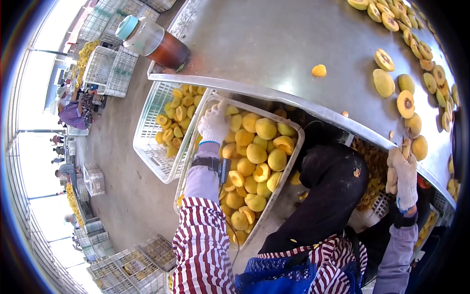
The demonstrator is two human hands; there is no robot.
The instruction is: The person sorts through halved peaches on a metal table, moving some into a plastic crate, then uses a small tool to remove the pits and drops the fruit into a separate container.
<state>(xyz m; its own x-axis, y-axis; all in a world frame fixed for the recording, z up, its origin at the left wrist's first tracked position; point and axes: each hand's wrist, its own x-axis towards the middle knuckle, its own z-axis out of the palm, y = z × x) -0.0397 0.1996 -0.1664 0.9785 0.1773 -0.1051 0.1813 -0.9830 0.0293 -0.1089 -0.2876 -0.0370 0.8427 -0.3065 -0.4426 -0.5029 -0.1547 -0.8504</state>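
Note:
My left hand (214, 123), in a white knitted glove, is at the upper left rim of a white crate (290, 164) full of yellow fruit (257, 153), its fingers curled over that edge. My right hand (402, 171), also gloved, is at the metal table's front edge, with its fingers wrapped round a small tool with a light-coloured handle (406, 148). The tool's far end is hard to make out. Halved and whole fruits (405, 104) lie on the table (254, 44) just beyond my right hand.
A second white crate (149, 132) with fruit halves stands left of the full one. A bottle of dark liquid (159, 43) lies at the table's left corner. Under the table is a crate of brownish pieces (374, 188). Seated people (73, 115) and stacked crates (134, 267) are farther left.

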